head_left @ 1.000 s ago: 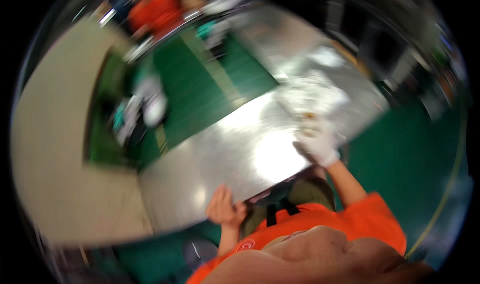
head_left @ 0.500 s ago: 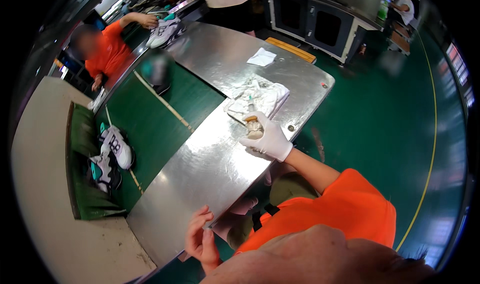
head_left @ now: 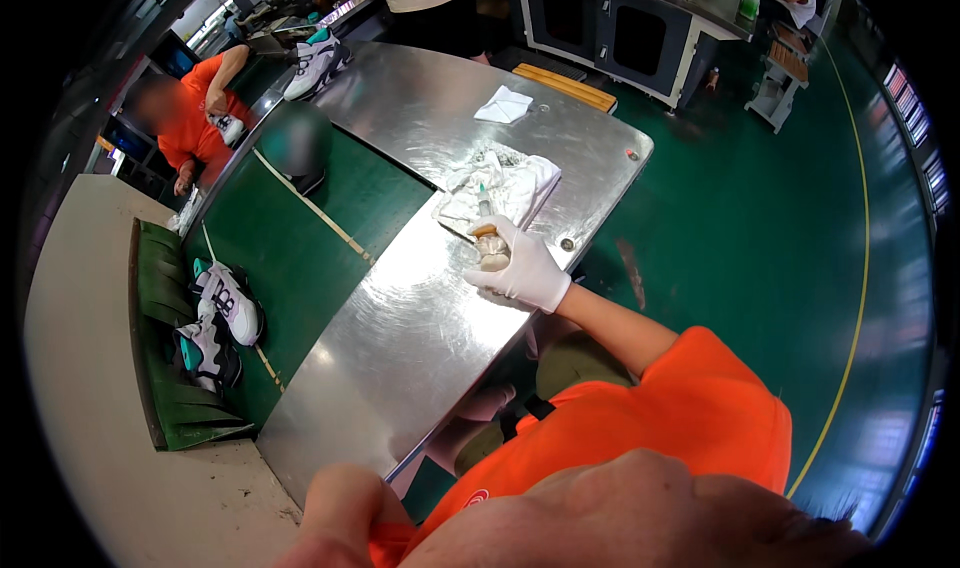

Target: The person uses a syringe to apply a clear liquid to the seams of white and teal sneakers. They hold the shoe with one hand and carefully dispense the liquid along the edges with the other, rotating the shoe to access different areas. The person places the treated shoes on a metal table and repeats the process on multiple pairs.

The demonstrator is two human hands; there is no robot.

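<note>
My right hand (head_left: 527,271), in a white glove, is curled around a small cloudy, whitish container (head_left: 493,252) at the metal table's near side. Something tan (head_left: 484,231) shows at its top, under my index finger. Just beyond it, a thin syringe-like tool with a green tip (head_left: 484,200) lies on a crumpled, stained white cloth (head_left: 512,181). My bare left arm (head_left: 345,493) is bent at the lower edge of the picture; the hand on it is out of sight.
Two white sneakers (head_left: 232,306) with dark and teal parts rest on the green conveyor belt (head_left: 330,193), left of the metal table (head_left: 365,368). Another sneaker (head_left: 317,68) stands at the far end. A folded white cloth (head_left: 503,105) lies farther back. A person in orange (head_left: 190,108) handles a shoe.
My left hand has dropped from beside the table edge out of the picture. The right hand keeps its grip on the container. Across the belt, the person's hand has left the far sneaker.
</note>
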